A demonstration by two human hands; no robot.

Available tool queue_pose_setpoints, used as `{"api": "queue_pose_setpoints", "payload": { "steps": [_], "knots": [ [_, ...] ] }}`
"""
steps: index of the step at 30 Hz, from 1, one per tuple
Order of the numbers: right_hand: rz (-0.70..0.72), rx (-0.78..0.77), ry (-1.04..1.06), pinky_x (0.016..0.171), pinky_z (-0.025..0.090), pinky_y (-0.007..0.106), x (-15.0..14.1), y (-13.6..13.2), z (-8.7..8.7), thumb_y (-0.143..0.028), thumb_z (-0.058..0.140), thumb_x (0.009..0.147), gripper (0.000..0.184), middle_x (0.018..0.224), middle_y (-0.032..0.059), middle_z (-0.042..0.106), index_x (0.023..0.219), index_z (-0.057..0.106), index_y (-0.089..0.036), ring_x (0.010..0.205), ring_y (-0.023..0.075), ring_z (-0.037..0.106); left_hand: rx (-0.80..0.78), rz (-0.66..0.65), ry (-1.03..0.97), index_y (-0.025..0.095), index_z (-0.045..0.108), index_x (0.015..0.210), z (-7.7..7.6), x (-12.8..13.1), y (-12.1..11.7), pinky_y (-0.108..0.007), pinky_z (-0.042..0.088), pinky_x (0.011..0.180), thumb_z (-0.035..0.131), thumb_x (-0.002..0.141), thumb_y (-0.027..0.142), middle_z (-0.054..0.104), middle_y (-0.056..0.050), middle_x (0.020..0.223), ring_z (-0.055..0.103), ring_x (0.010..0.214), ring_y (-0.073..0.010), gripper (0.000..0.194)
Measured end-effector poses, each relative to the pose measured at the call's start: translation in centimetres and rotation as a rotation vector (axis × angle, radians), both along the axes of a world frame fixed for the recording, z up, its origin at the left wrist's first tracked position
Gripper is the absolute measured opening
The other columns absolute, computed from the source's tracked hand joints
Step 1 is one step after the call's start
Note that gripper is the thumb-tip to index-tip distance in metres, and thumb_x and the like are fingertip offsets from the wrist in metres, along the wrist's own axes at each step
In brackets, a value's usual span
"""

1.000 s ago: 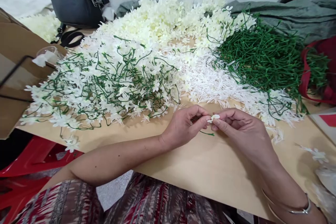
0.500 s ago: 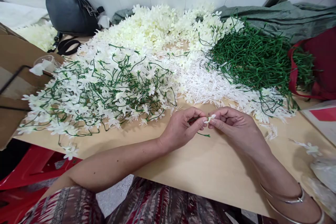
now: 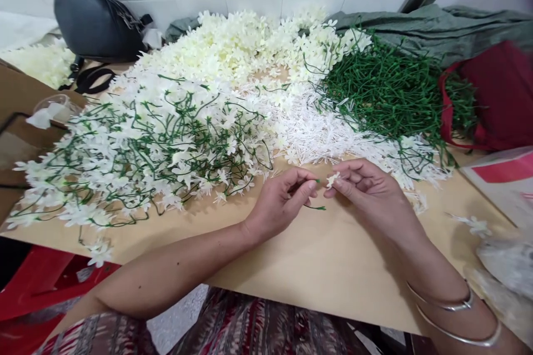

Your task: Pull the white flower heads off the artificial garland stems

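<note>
My left hand is closed in a pinch on a green artificial flower stem; one green tip pokes out past the thumb and another end hangs below the fingers. Facing it, my right hand pinches a small white artificial flower between thumb and forefinger. A short gap separates the flower from the stem tip. Beyond my hands lies a heap of white flowers on green stems, and beside it a spread of thin white stamens.
Pale yellow petals are piled at the back, with loose green stems to their right. A black bag and a cardboard box stand left. A red bag and plastic bags lie right.
My hands have moved slightly apart, so the white flower now sits away from my left fingers and a green stem tip shows there. The whole view has shifted a little.
</note>
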State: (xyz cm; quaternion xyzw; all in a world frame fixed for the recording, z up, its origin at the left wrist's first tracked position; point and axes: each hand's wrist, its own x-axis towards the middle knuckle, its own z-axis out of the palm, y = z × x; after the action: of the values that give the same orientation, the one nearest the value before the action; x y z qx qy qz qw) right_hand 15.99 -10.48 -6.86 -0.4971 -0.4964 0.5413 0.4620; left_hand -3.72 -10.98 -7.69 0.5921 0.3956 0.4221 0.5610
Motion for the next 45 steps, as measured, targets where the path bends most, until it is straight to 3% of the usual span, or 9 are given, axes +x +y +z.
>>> {"api": "queue_pose_setpoints", "payload": {
  "steps": [10,15,19,24,31,34,38,41,45],
  "knots": [
    [0.094,-0.077,0.050,0.081,0.055,0.031,0.4,0.0,-0.6,-0.048,0.083,0.083,0.026,0.078,0.0005,0.079,0.091,0.073,-0.026,0.079,0.0172,0.075,-0.017,0.013,-0.011,0.017,0.064,0.102,0.5,-0.2,0.4,-0.022,0.056,0.065,0.062,0.099,0.038,0.070,-0.003,0.083,0.065,0.069,-0.0096,0.021],
    [0.055,-0.105,0.051,0.068,0.055,0.028,0.0,0.0,0.1,-0.042,0.095,0.068,0.034,0.078,-0.0005,0.076,0.085,0.071,-0.024,0.072,0.0152,0.072,-0.015,0.023,-0.025,0.018,0.063,0.102,0.4,-0.2,0.4,-0.023,0.055,0.065,0.061,0.099,0.038,0.069,-0.001,0.082,0.065,0.068,-0.0094,0.020],
    [0.012,-0.043,0.034,0.066,0.055,0.027,-0.1,0.1,0.1,-0.042,0.089,0.077,0.029,0.071,-0.0014,0.073,0.083,0.068,-0.023,0.067,0.0138,0.070,-0.001,0.027,-0.018,0.018,0.064,0.102,0.3,-0.2,0.6,-0.024,0.051,0.064,0.060,0.099,0.037,0.066,-0.001,0.083,0.063,0.068,-0.0095,0.020],
    [0.074,-0.007,0.079,0.066,0.056,0.025,-0.4,-0.1,-0.2,-0.040,0.084,0.083,0.027,0.074,-0.0016,0.075,0.094,0.065,-0.024,0.070,0.0136,0.074,0.104,0.073,0.092,0.018,0.064,0.104,0.4,-0.2,0.6,-0.024,0.044,0.064,0.056,0.101,0.035,0.062,-0.001,0.085,0.051,0.071,-0.0100,0.018],
    [0.108,0.017,0.077,0.070,0.057,0.023,-0.8,-0.7,-0.3,-0.038,0.080,0.088,0.024,0.077,-0.0021,0.076,0.100,0.065,-0.024,0.072,0.0119,0.074,0.148,0.009,0.225,0.020,0.062,0.107,0.3,-0.2,0.4,-0.022,0.031,0.054,0.062,0.099,0.037,0.031,0.010,0.059,0.032,0.054,-0.0088,0.018],
    [0.106,0.041,0.016,0.070,0.056,0.022,-0.8,-1.0,-0.2,-0.038,0.079,0.090,0.021,0.077,-0.0017,0.076,0.098,0.066,-0.024,0.073,0.0115,0.074,0.141,0.029,0.214,0.020,0.063,0.099,0.1,-0.1,0.4,-0.022,0.029,0.054,0.063,0.099,0.035,0.031,0.010,0.057,0.030,0.053,-0.0080,0.015],
    [0.131,0.073,-0.043,0.072,0.057,0.025,-0.8,-1.3,0.2,-0.041,0.074,0.094,0.019,0.078,-0.0004,0.076,0.099,0.067,-0.024,0.074,0.0137,0.074,0.171,0.027,0.209,0.019,0.059,0.090,0.4,0.0,0.4,-0.023,0.034,0.058,0.060,0.100,0.033,0.049,0.007,0.065,0.039,0.057,-0.0081,0.017],
    [0.112,0.120,-0.081,0.080,0.058,0.030,-0.8,-1.6,0.5,-0.041,0.070,0.096,0.019,0.094,0.0024,0.077,0.107,0.068,-0.026,0.087,0.0159,0.074,0.249,0.032,0.252,0.019,0.057,0.090,0.7,0.0,0.4,-0.023,0.037,0.061,0.057,0.102,0.031,0.054,0.004,0.071,0.044,0.062,-0.0090,0.017],
    [0.090,0.258,-0.103,0.099,0.056,0.037,-1.0,-1.5,0.7,-0.040,0.082,0.086,0.040,0.134,0.0058,0.065,0.123,0.067,-0.032,0.119,0.0215,0.066,0.284,0.054,0.294,0.019,0.056,0.091,0.7,0.0,0.4,-0.024,0.038,0.061,0.056,0.103,0.032,0.052,0.005,0.070,0.043,0.061,-0.0092,0.018]
  ]
}}
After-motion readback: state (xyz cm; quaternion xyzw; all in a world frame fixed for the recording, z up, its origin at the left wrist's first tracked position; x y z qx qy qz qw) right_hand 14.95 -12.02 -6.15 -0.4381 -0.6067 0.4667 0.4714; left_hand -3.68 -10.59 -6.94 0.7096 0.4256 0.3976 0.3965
